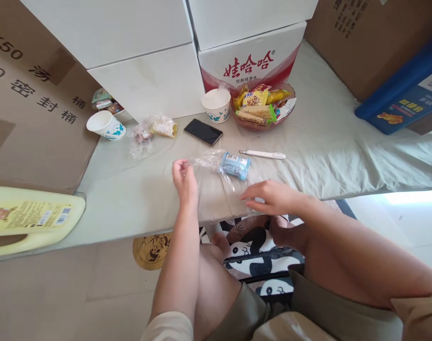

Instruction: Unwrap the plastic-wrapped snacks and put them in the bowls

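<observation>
A clear plastic bag lies spread on the cloth-covered table, with a small light-blue snack packet on or in it; which of the two I cannot tell. My left hand is closed at the bag's left end, its fingers curled round the film. Over the bag's lower right part hovers my right hand, palm down, fingers stretched and slightly apart, holding nothing visible. Just beyond the packet rests a white pen-like cutter. A black phone lies farther back.
At the back, a glass bowl holds wrapped snacks beside a paper cup. Another paper cup and bagged snacks are left. White boxes, a brown carton, a yellow jug and a blue box surround the workspace.
</observation>
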Available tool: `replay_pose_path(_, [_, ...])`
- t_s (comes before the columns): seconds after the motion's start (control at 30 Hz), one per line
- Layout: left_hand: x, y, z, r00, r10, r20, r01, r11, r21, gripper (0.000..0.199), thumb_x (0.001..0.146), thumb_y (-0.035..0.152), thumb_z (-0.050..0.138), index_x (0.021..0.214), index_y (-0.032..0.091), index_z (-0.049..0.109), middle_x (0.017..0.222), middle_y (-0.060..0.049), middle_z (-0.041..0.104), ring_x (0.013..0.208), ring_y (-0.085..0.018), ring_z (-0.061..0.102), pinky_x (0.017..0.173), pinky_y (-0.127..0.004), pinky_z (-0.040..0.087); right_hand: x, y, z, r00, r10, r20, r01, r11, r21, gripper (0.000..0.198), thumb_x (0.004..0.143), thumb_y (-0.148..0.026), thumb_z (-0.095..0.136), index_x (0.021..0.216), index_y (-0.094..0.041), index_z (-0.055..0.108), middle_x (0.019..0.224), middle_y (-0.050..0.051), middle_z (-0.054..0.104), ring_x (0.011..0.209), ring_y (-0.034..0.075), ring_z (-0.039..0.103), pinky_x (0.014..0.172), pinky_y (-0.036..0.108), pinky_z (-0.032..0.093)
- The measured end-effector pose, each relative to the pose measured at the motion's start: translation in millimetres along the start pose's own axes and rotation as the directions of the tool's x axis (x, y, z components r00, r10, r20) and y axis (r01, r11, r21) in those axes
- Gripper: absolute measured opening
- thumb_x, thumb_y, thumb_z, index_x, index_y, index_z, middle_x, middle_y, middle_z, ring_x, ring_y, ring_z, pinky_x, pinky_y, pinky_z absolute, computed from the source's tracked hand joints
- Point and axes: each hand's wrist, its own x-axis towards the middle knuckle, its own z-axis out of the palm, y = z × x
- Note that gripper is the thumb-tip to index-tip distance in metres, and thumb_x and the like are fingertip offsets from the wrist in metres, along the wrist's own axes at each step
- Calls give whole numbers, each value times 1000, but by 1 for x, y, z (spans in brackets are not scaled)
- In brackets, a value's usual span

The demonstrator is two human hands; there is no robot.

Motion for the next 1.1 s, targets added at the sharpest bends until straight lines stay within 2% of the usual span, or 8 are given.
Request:
replay_pose_path(0.1, [-5, 0, 0, 993, -99, 67, 81, 968, 236, 29, 82, 48, 68, 86, 22, 56, 83, 1, 57, 76, -15, 55, 75, -27, 43, 2, -4, 11, 989, 105, 104, -101, 994, -43, 32, 100, -30, 43, 114, -24, 72, 77, 2, 74, 66, 18, 67, 63, 30, 49])
replay_pose_path(0.33, [-19, 0, 10, 900, -11, 436, -125, 951, 281, 12, 71, 27, 72, 64, 22, 63, 85, -6, 66, 94, -25, 63, 95, -41, 46, 14, 21, 14, 908, 252, -336, -330, 923, -199, 33, 89, -26, 53, 118, -19, 68, 123, 15, 65, 106, 30, 66, 87, 42, 54])
replay_pose_path(0.43, [-27, 10, 16, 827, -81, 556, 150, 985, -80, 16, 72, 26, 68, 61, 20, 57, 97, -6, 71, 106, -26, 65, 95, -39, 49, 16, 28, 17, 900, 279, -334, -339, 931, -138, 42, 84, -29, 61, 126, -21, 59, 129, 15, 62, 116, 34, 62, 95, 49, 53])
replay_pose_path(0.6, [-40, 39, 13, 604, -134, 786, 658, 641, -396, 15, 62, 25, 66, 60, 18, 53, 109, -8, 75, 111, -32, 69, 93, -43, 53, 19, 24, 18, 854, 369, -367, -340, 930, 143, 65, 82, -38, 68, 141, -23, 45, 135, 15, 60, 118, 34, 61, 96, 50, 53])
replay_pose_path(0.67, [-40, 46, 8, 595, -158, 788, 721, 537, -438, 13, 62, 25, 62, 59, 18, 51, 105, -9, 76, 108, -33, 70, 90, -45, 55, 20, 23, 16, 858, 360, -366, -278, 925, 258, 61, 85, -43, 66, 140, -25, 48, 136, 13, 60, 121, 33, 60, 91, 47, 56])
replay_pose_path(0.8, [-28, 45, 2, 720, -291, 630, 690, 403, -602, 20, 71, 26, 54, 58, 19, 41, 97, -7, 76, 105, -28, 70, 81, -37, 55, 21, 26, 12, 839, 360, -408, -190, 897, 400, 54, 86, -53, 66, 132, -26, 58, 127, 12, 63, 113, 32, 64, 87, 46, 58])
replay_pose_path(0.9, [-15, 38, 4, 754, -470, 459, 641, 370, -673, 14, 72, 23, 51, 60, 20, 43, 80, -5, 71, 88, -20, 71, 72, -29, 54, 16, 29, 8, 734, 411, -540, -202, 892, 404, 53, 86, -51, 67, 132, -27, 59, 123, 11, 65, 113, 31, 63, 97, 50, 55])
replay_pose_path(1.1, [-4, 32, 14, 691, -659, 297, 656, 400, -640, 9, 73, 19, 52, 66, 20, 47, 67, 0, 61, 63, -13, 66, 55, -20, 47, 5, 32, -14, 515, 574, -637, -261, 812, 521, 62, 84, -52, 70, 135, -28, 45, 112, 8, 68, 91, 25, 69, 75, 41, 60])
